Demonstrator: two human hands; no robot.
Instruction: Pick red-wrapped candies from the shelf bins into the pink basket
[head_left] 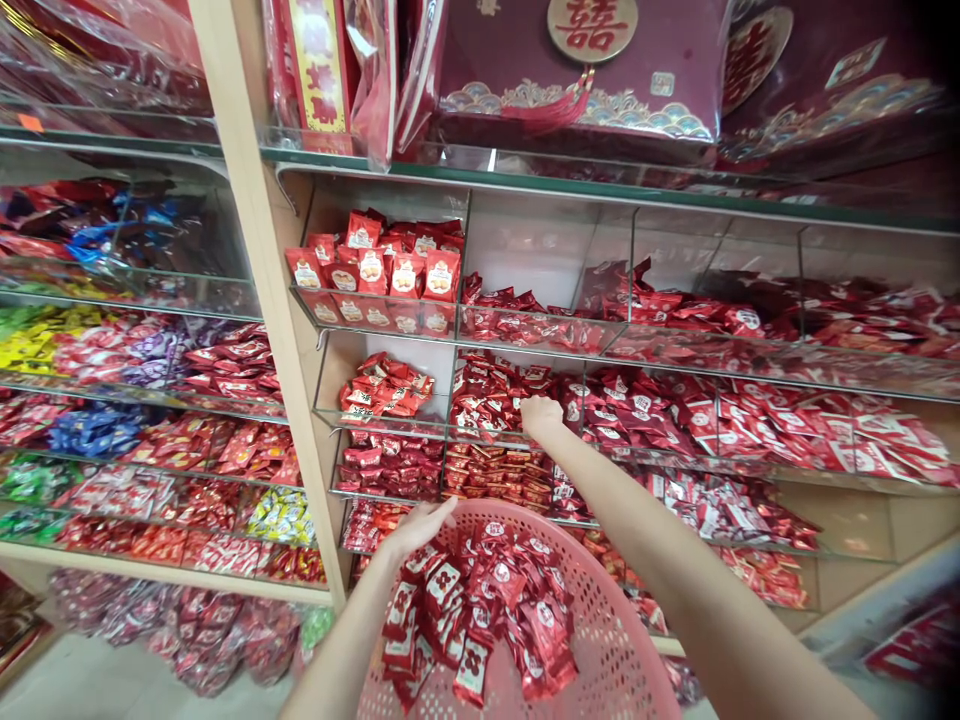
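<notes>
My left hand (421, 528) grips the upper left rim of a pink perforated plastic basket (615, 610). Inside the basket lies a heap of red wrapped sweets (506, 578), along with white-and-red packets (444, 585) on its left side. My right hand (541, 415) reaches to a middle shelf bin, fingers curled down at the dark red wrapped sweets (487, 385); whatever is in its fingers is hidden. Maroon packets (626, 405) fill the bin just right of that hand. Orange-red packets (386, 385) are piled in the bin to its left.
Glass-fronted shelves hold many sweets, including red stand-up packets (371, 270). A wooden upright (262, 260) divides them from the left rack with yellow packets (281, 515). Purple gift bags (495, 60) stand on the glass shelf (525, 185) above. Clear bulk bags (202, 635) lie on the floor.
</notes>
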